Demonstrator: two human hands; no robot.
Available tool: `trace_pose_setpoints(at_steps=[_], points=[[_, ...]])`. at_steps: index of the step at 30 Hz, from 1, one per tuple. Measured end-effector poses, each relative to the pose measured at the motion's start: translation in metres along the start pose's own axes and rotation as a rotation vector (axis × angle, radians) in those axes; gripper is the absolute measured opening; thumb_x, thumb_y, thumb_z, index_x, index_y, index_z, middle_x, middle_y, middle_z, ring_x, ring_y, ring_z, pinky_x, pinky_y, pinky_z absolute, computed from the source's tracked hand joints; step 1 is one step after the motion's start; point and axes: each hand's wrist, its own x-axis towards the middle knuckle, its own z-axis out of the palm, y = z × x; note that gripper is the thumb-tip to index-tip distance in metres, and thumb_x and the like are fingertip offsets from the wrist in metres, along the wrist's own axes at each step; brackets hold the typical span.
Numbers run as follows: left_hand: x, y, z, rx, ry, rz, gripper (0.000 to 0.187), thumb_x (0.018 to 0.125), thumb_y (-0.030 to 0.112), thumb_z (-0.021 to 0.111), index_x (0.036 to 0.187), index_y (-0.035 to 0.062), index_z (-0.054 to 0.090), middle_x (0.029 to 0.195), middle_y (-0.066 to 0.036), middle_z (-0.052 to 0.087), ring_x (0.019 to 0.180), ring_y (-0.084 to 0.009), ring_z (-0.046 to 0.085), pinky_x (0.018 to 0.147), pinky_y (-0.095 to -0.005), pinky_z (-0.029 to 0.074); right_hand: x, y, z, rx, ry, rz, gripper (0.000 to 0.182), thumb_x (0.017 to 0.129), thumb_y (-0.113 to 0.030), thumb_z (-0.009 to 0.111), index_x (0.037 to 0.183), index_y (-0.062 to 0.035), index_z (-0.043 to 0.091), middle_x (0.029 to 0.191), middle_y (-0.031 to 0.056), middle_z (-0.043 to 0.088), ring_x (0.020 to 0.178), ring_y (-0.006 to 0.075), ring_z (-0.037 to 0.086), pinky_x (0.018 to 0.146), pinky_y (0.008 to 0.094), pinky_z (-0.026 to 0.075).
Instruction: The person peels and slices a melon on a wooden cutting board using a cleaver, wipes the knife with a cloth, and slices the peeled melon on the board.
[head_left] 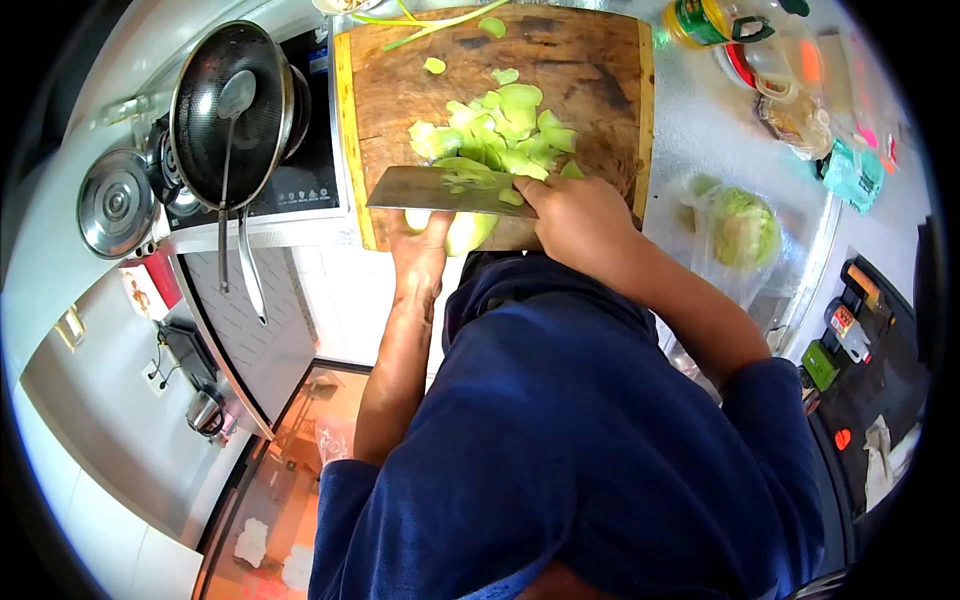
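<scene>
My right hand point(580, 215) is closed around the handle end of a broad cleaver point(410, 188), its blade pointing left across the near part of the wooden cutting board point(385, 100). Bits of green cling to the blade. Just under the blade, my left hand point(422, 240) grips a peeled pale green vegetable point(468, 233), thumb along its side; the other fingers are mostly hidden by the cleaver. Beyond the blade lies a loose heap of thin pale green slices point(505, 125). A few stray slices point(434, 66) and some scallion stalks point(430, 32) lie farther up the board.
Left of the board, a wok point(195, 150) with a ladle point(237, 95) in it sits on the stove, beside a metal lid point(117, 203). On the right counter are a bagged green vegetable point(745, 230), an oil bottle point(700, 22) and a teal packet point(853, 175).
</scene>
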Motion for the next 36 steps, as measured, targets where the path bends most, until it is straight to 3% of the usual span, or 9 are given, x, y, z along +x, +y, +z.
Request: trace_pose_setpoints(at_steps=[4,8,10,12,15,19,22,28,36], points=[[0.004,-0.010,-0.003,0.007,-0.050,-0.045,0.075,0.084,0.020,0.084,0.142,-0.0072,0.045,0.126,-0.018,0.063,0.114,-0.0227,0.063,0.098,-0.0342,0.053,0.036,0.009,0.018,-0.062,-0.118,0.068,0.032,0.081,-0.011,0.065,0.110,-0.0035,0.075,0.082,0.0187,0.073,0.075,0.0385,0.072,0.070,0.0503,0.057],[-0.001,-0.002,0.002,0.301,-0.098,0.104,0.079,0.081,0.022,0.086,0.142,-0.0073,0.043,0.124,-0.020,0.062,0.112,-0.0244,0.063,0.098,-0.0350,0.053,0.037,0.024,0.016,-0.038,-0.132,0.053,0.023,0.081,-0.015,0.064,0.098,-0.0051,0.074,0.085,0.0199,0.073,0.081,0.0401,0.073,0.076,0.0526,0.058],[-0.002,-0.016,-0.007,0.288,-0.092,0.109,0.080,0.081,0.022,0.086,0.142,-0.0067,0.043,0.125,-0.020,0.062,0.112,-0.0251,0.062,0.099,-0.0358,0.052,0.021,0.028,0.011,0.006,-0.101,0.038,0.026,0.080,-0.018,0.064,0.100,-0.0050,0.074,0.087,0.0205,0.073,0.083,0.0412,0.072,0.077,0.0528,0.058],[-0.007,-0.020,-0.010,0.282,-0.098,0.115,0.081,0.080,0.023,0.087,0.142,-0.0061,0.043,0.125,-0.020,0.062,0.113,-0.0259,0.062,0.100,-0.0366,0.051,0.005,0.023,0.002,0.078,-0.098,0.066,0.038,0.080,-0.013,0.066,0.117,-0.0040,0.073,0.094,0.0220,0.074,0.088,0.0393,0.071,0.080,0.0496,0.056],[-0.014,-0.019,-0.007,0.312,-0.047,0.049,0.087,0.079,0.024,0.087,0.144,-0.0053,0.039,0.128,-0.023,0.061,0.116,-0.0287,0.061,0.103,-0.0388,0.050,-0.023,0.018,0.006,0.141,0.006,-0.010,0.046,0.080,-0.014,0.069,0.125,-0.0047,0.070,0.095,0.0201,0.072,0.087,0.0388,0.070,0.077,0.0504,0.055],[-0.018,-0.023,-0.005,0.525,-0.155,0.309,0.036,0.084,0.020,0.084,0.110,-0.0008,0.070,0.108,-0.013,0.074,0.100,-0.0258,0.068,0.092,-0.0390,0.054,-0.046,0.003,0.000,-0.019,0.066,-0.078,0.051,0.079,-0.016,0.070,0.129,-0.0057,0.067,0.087,0.0134,0.066,0.070,0.0328,0.066,0.065,0.0470,0.054],[-0.022,-0.032,-0.005,0.418,-0.163,0.277,0.037,0.084,0.019,0.084,0.113,0.0003,0.069,0.108,-0.013,0.074,0.098,-0.0256,0.068,0.089,-0.0391,0.055,-0.057,0.000,-0.001,-0.017,-0.010,-0.005,0.066,0.076,-0.016,0.078,0.139,-0.0075,0.062,0.092,0.0140,0.068,0.079,0.0351,0.066,0.074,0.0463,0.054],[-0.030,-0.012,0.005,0.378,-0.188,0.188,0.045,0.077,0.019,0.090,0.112,-0.0009,0.069,0.107,-0.013,0.073,0.096,-0.0243,0.068,0.089,-0.0382,0.055,-0.061,-0.002,-0.002,0.002,-0.037,0.048,0.060,0.077,-0.016,0.076,0.135,-0.0060,0.064,0.092,0.0145,0.068,0.081,0.0338,0.067,0.074,0.0452,0.054],[-0.031,-0.013,0.019,0.388,-0.092,0.263,0.052,0.071,0.019,0.091,0.112,-0.0023,0.068,0.106,-0.015,0.073,0.098,-0.0293,0.069,0.091,-0.0401,0.054,-0.055,-0.004,0.004,-0.065,-0.007,0.079,0.058,0.076,-0.014,0.074,0.132,-0.0036,0.065,0.090,0.0148,0.069,0.078,0.0336,0.069,0.071,0.0458,0.056]])
